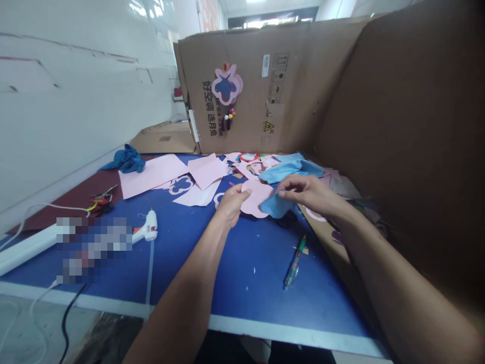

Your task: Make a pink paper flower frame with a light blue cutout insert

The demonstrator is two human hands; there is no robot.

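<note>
My left hand [232,203] pinches the left edge of a pink flower-shaped cutout [255,199] held just above the blue table [227,273]. My right hand [303,193] is closed on a light blue piece [276,206] that overlaps the pink cutout's right side. Both hands meet over the middle of the table. A larger light blue sheet [290,169] lies just behind my right hand.
Pink paper sheets [151,174] and scraps lie at the back. A white glue gun [148,227] and its stick sit on the left, a green pen [294,263] on the right. Cardboard walls [397,126] enclose back and right, with a sample flower [226,85] stuck on. Blue cloth [127,158] and scissors [101,198] lie at the far left.
</note>
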